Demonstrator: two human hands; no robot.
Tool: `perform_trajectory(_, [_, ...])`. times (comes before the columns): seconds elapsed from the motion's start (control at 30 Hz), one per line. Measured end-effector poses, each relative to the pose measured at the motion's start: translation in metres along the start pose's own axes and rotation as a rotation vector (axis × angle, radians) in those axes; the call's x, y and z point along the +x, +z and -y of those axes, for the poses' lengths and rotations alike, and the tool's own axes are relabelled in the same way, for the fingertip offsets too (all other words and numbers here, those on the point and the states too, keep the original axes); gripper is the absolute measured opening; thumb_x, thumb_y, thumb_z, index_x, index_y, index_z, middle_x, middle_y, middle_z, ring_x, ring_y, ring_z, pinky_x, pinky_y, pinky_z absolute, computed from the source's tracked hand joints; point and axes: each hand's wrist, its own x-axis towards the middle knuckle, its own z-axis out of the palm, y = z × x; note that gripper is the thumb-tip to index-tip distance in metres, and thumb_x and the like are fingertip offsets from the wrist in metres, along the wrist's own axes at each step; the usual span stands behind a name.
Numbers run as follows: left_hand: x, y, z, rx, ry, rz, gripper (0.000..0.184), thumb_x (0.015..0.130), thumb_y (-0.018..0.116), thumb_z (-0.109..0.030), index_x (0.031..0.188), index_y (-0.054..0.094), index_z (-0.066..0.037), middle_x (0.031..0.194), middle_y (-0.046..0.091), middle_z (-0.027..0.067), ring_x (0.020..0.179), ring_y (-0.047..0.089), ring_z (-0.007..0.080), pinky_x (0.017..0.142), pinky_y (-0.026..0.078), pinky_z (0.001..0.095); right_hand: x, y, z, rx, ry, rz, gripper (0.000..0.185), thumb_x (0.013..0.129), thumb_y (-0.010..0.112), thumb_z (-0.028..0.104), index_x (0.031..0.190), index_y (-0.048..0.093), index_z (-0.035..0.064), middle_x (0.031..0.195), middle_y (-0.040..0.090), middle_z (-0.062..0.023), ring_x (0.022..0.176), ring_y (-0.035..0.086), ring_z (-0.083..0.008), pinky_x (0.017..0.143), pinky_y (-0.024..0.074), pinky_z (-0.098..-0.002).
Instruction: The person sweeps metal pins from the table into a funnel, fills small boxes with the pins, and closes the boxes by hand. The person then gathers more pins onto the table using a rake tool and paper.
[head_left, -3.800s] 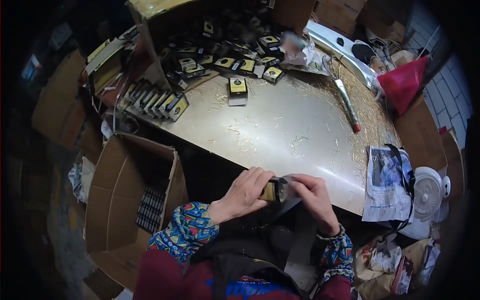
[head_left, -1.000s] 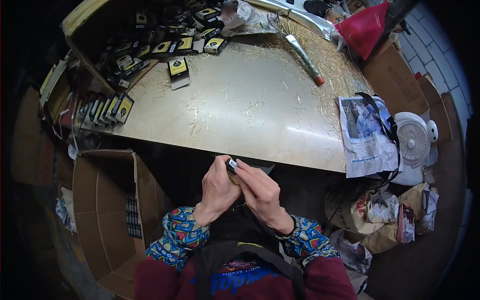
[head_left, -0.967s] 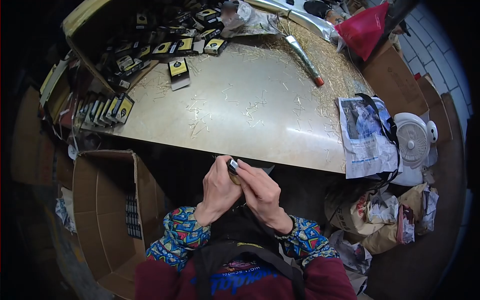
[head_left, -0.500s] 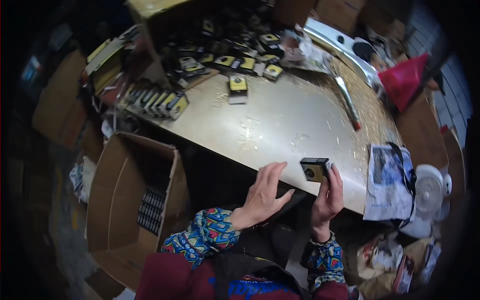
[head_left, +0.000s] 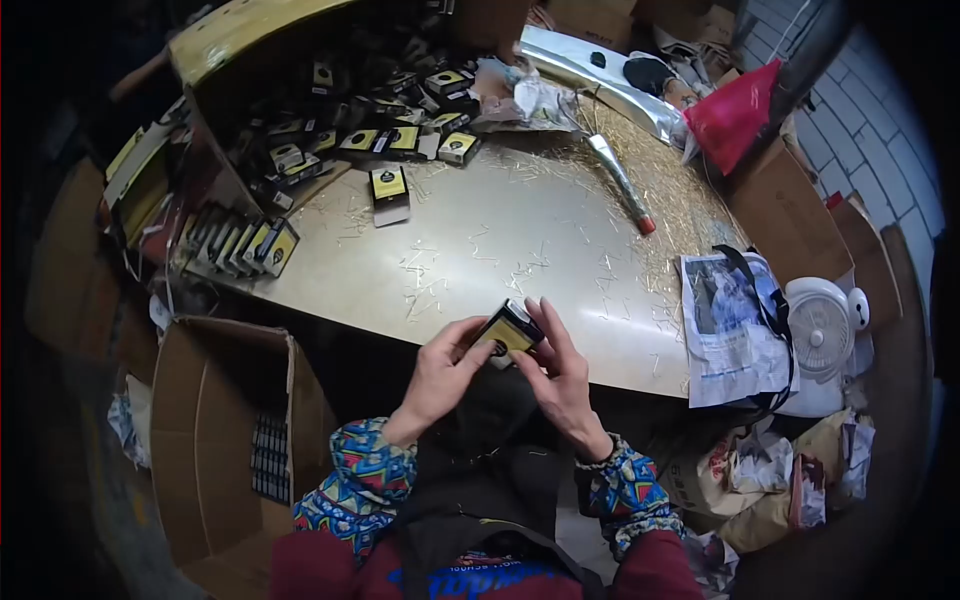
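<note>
A small black and yellow box (head_left: 513, 325) is held tilted between both hands, just over the table's front edge. My left hand (head_left: 438, 372) grips its left side, thumb on the yellow face. On the other side, my right hand (head_left: 560, 378) has its thumb at the box's lower part and its fingers along the right edge. Another black and yellow box (head_left: 390, 190) lies on the table (head_left: 350, 270) with a pale flap at its near end. At the table's left, a row of similar boxes (head_left: 240, 242) leans together.
Many loose boxes are piled at the back left. An open carton (head_left: 180, 440) at lower left holds packed dark boxes (head_left: 270, 458). Thin straw-like bits (head_left: 690, 210) litter the right side, near a red-tipped tube (head_left: 620, 185), printed paper (head_left: 735, 330) and a white fan (head_left: 820, 328).
My left hand has come onto the box, which only my right hand held before. The box has moved left and tilted. The camera view has shifted to the right.
</note>
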Motion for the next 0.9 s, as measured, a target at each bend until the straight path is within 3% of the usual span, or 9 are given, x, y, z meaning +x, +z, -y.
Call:
perform_trajectory(0.07, [0.001,-0.018,-0.006,0.037,-0.032,-0.032,0.035,0.097,0.067,-0.014,0.128,0.06,0.002,0.106,0.07,0.0074,0.09,0.065,0.0079,0.076,0.053,0.0241,0.01,-0.004,0.003,-0.051,-0.001,0.031,0.059,0.093,0.067,0.003,0.147,0.043,-0.001,0.149,0.047,-0.0242,0.133,0.053,-0.0337,0.107,0.0472,-0.0399])
perform_trajectory(0.2, [0.011,-0.083,-0.044,0.467,0.124,-0.324,0.032,0.095,0.068,-0.013,0.125,0.064,0.0,0.103,0.07,0.0092,0.079,0.065,0.0119,0.069,0.053,0.0257,0.051,-0.083,-0.037,-0.983,-0.269,0.146,0.044,0.097,0.06,0.014,0.137,0.052,-0.0022,0.143,0.049,-0.0286,0.133,0.046,-0.0447,0.111,0.0387,-0.0482])
perform_trajectory(0.27, [0.02,-0.141,-0.069,1.258,0.298,-0.481,0.038,0.089,0.068,-0.011,0.126,0.061,-0.002,0.114,0.066,0.0159,0.101,0.06,0.03,0.091,0.047,0.042,0.077,-0.144,-0.071,-1.198,-0.171,-0.031,0.039,0.1,0.052,0.018,0.134,0.053,-0.003,0.138,0.052,-0.029,0.131,0.046,-0.0446,0.11,0.038,-0.0492])
perform_trajectory(0.3, [0.027,-0.155,-0.079,1.417,0.271,-0.536,0.048,0.087,0.067,-0.01,0.134,0.055,-0.003,0.127,0.058,0.0185,0.121,0.048,0.0373,0.106,0.038,0.0439,0.09,-0.169,-0.106,-1.26,-0.155,-0.166,0.038,0.101,0.049,0.019,0.132,0.053,-0.0033,0.134,0.053,-0.029,0.129,0.048,-0.0449,0.108,0.039,-0.0497])
perform_trajectory(0.43, [0.097,-0.176,-0.077,1.7,0.387,-0.263,0.065,0.081,0.065,0.001,0.143,0.045,-0.005,0.142,0.047,0.0126,0.129,0.044,0.0361,0.104,0.042,0.0453,0.111,-0.162,-0.112,-0.924,-0.086,-0.029,0.031,0.102,0.048,0.019,0.125,0.052,-0.0023,0.122,0.056,-0.0263,0.112,0.054,-0.0422,0.1,0.0423,-0.0492])
perform_trajectory(0.53, [0.17,-0.176,-0.066,1.804,0.559,0.092,0.08,0.073,0.065,0.008,0.146,0.044,-0.014,0.145,0.046,0.0132,0.125,0.047,0.0364,0.1,0.046,0.0448,0.14,-0.121,-0.101,-0.789,-0.046,-0.091,0.04,0.103,0.054,0.026,0.129,0.059,-0.0033,0.145,0.05,-0.0254,0.14,0.043,-0.0383,0.116,0.0349,-0.0389])
perform_trajectory(0.63, [0.208,-0.154,-0.088,1.918,0.376,0.452,0.08,0.068,0.068,0.008,0.142,0.047,-0.015,0.143,0.048,0.0126,0.121,0.051,0.0347,0.097,0.049,0.0436,0.17,-0.11,-0.101,-1.142,-0.028,0.051,0.048,0.105,0.046,0.035,0.142,0.049,0.0046,0.155,0.039,-0.0209,0.145,0.031,-0.0419,0.118,0.027,-0.0556])
perform_trajectory(0.77, [0.223,-0.156,-0.083,1.615,0.444,0.44,0.062,0.071,0.076,-0.009,0.125,0.047,0.0,0.12,0.057,0.0232,0.112,0.056,0.0381,0.093,0.049,0.0435,0.169,-0.08,-0.104,-1.07,-0.102,0.27,0.051,0.106,0.043,0.038,0.147,0.045,0.0085,0.158,0.034,-0.02,0.148,0.025,-0.0411,0.119,0.0203,-0.0601])
perform_trajectory(0.9, [0.171,-0.118,-0.089,1.193,0.064,0.244,0.058,0.079,0.08,-0.021,0.122,0.049,0.001,0.102,0.063,0.0209,0.095,0.062,0.0336,0.085,0.05,0.0384,0.143,-0.067,-0.093,-0.905,-0.109,0.378,0.049,0.106,0.042,0.035,0.148,0.044,0.0094,0.157,0.034,-0.0214,0.149,0.025,-0.0412,0.12,0.0195,-0.0589])
